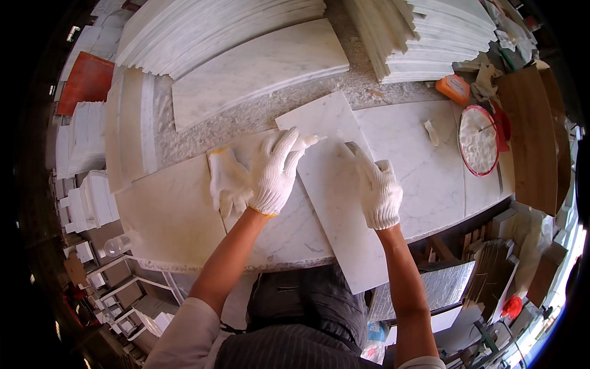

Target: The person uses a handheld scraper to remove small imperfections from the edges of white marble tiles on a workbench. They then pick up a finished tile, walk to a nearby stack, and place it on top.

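Long white slab [344,215] lies slantwise on the tabletop [424,203], near end overhanging the front edge. Rectangular, thin, straight-edged, smooth, very faint grey clouding; paler than the veined stone beneath. Left hand [276,172], gloved, curled around a small white nozzle bottle [305,142], tip over the slab. Right hand [379,187], gloved, at slab's right edge, fingers close together; dark tip at index, can't tell if it's pinching anything.

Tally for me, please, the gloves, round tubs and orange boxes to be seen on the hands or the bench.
Gloves: 3 (left hand, right hand, one lying loose)
Round tubs: 1
Orange boxes: 1
Total: 5
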Demonstrator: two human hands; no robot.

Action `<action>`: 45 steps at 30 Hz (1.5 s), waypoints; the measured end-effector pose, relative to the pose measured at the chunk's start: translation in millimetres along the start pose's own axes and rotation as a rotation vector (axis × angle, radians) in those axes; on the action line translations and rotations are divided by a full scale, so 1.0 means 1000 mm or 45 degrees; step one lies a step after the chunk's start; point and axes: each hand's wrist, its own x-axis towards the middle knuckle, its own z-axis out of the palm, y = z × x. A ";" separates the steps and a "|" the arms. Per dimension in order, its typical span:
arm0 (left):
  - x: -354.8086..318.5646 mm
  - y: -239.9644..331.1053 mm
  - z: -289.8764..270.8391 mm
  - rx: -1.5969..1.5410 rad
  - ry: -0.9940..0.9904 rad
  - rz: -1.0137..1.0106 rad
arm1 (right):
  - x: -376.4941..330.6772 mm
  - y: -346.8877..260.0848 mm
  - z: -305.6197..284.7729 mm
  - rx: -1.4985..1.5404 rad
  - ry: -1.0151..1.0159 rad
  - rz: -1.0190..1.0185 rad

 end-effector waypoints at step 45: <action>0.029 0.000 0.022 0.819 0.060 0.458 | -0.060 0.017 0.008 0.194 0.263 -0.040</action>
